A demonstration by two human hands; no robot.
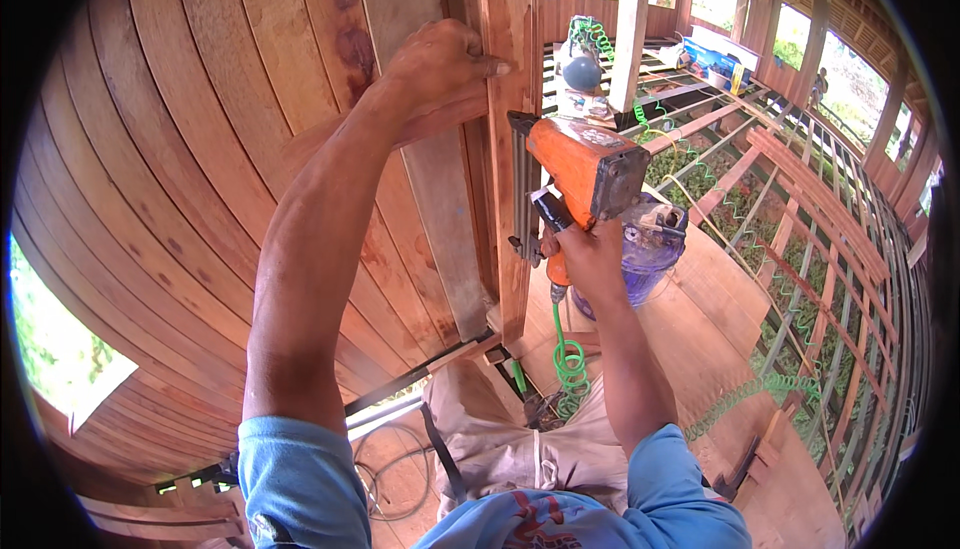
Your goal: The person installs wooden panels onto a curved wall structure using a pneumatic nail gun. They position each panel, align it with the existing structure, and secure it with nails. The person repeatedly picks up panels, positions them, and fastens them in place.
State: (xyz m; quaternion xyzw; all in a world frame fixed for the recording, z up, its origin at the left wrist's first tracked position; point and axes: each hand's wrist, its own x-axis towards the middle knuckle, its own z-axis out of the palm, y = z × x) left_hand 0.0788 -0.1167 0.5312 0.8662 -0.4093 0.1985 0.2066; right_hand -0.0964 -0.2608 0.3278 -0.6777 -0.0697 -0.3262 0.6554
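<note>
My right hand (585, 254) is wrapped round the grip of an orange pneumatic nail gun (585, 164). The gun's dark nose is close against the face of an upright wooden board (515, 39); the frame does not show for sure whether they touch. Higher up, my left hand (440, 64) is closed at the board's left edge, one fingertip lying on its face. Some of the left fingers are hidden behind the hand. From the gun's lower end hangs a green coiled air hose (570, 364).
A plank wall (220, 99) fills the left side. Behind the gun stands a purple bucket (650, 254) on plywood sheeting (700, 349). To the right, open floor joists carry loose planks (820, 204), with plants below. A blue box (715, 54) sits farther back.
</note>
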